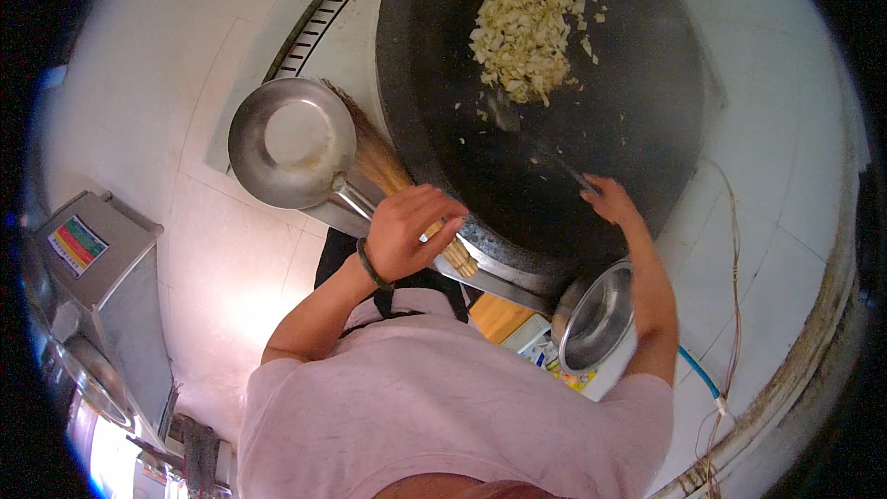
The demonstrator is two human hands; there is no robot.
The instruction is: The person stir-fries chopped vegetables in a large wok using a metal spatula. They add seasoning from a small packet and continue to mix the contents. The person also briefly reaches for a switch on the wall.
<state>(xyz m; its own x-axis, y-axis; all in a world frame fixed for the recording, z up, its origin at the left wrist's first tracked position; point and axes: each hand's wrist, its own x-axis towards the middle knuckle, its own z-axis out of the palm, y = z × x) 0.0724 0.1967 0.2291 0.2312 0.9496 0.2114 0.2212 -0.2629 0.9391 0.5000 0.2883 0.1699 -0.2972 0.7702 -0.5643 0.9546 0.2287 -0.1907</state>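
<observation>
A huge black wok (pixel 591 139) fills the upper middle of the view, round and dark, its near rim curving just above the person's hands. Inside it, toward the far side, lies 1 loose heap of pale yellow chopped vegetable (pixel 525 35), with a few stray bits scattered on the bare black metal around it. Most of the wok's surface is uncovered, so there is wide open room between the heap and the near rim.

The wok sits in a white tiled counter (pixel 795 176) that spreads broadly to the right and left. A slotted metal grille (pixel 323 14) runs along the wok's left edge.

Left of the wok rests a steel ladle (pixel 291 140), its big round bowl facing up, its handle running toward the left hand. Beside it lies a bamboo brush (pixel 383 166), slanting down to the wok's near rim.

A smaller steel bowl (pixel 594 316) sits below the rim, by the right forearm.

The right hand (pixel 610 199) is closed around the dark handle of a spatula (pixel 517 125), whose blade reaches the heap's near edge. The left hand (pixel 411 231) is curled, fingers bent over the ladle handle and brush end; whether it truly grips either, I cannot tell.
</observation>
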